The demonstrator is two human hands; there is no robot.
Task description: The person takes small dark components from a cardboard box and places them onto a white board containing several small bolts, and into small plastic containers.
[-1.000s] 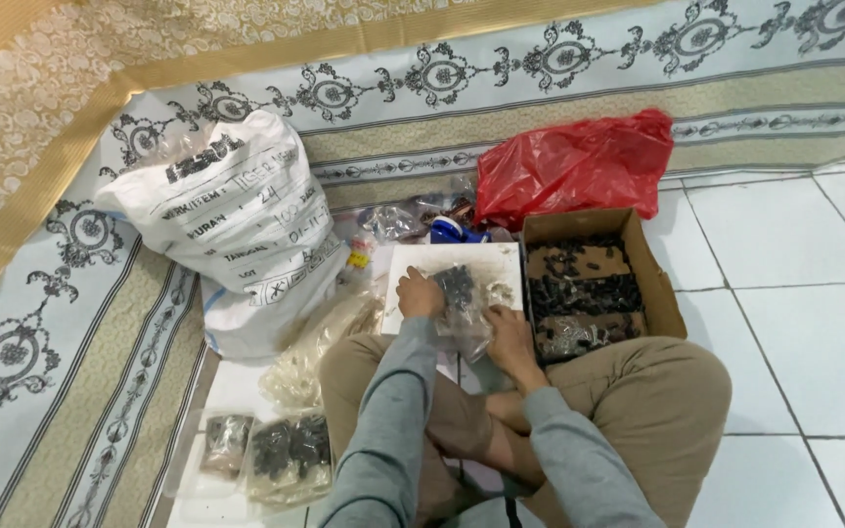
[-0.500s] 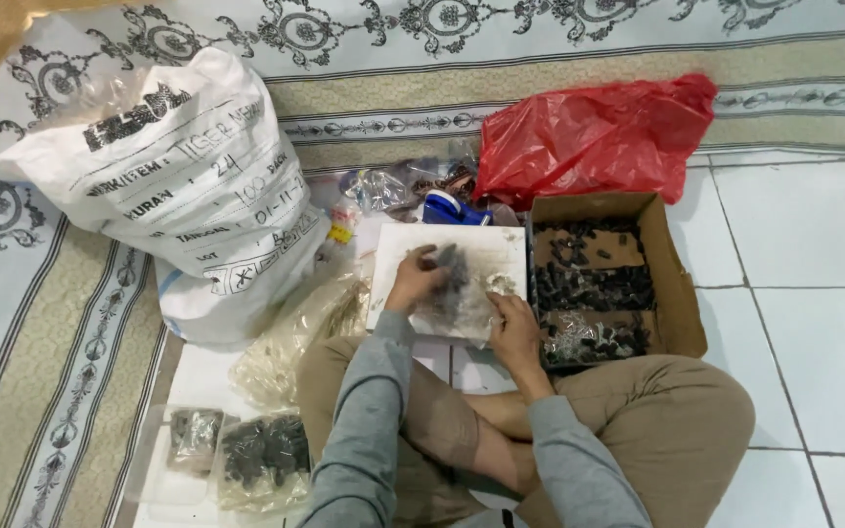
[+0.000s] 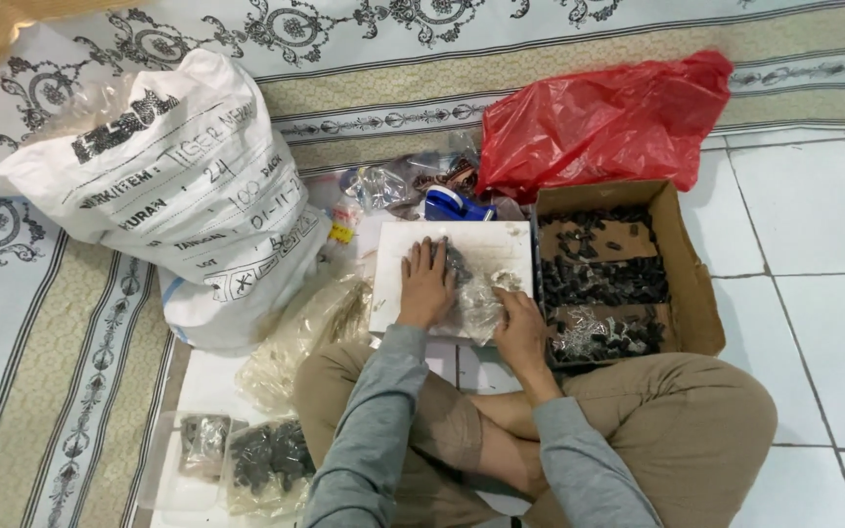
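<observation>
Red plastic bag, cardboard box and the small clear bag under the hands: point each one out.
red plastic bag [image 3: 603, 117], head view, on the middle of its crumpled side.
cardboard box [image 3: 691, 284], head view, on its right wall.
small clear bag [image 3: 473, 305], head view, on the plastic between the two hands.

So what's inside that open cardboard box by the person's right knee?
The cardboard box holds heaps of small dark pieces, with brown card showing between them and a clear wrapper near the front. What the pieces are, and what lies beneath, cannot be made out.
</observation>
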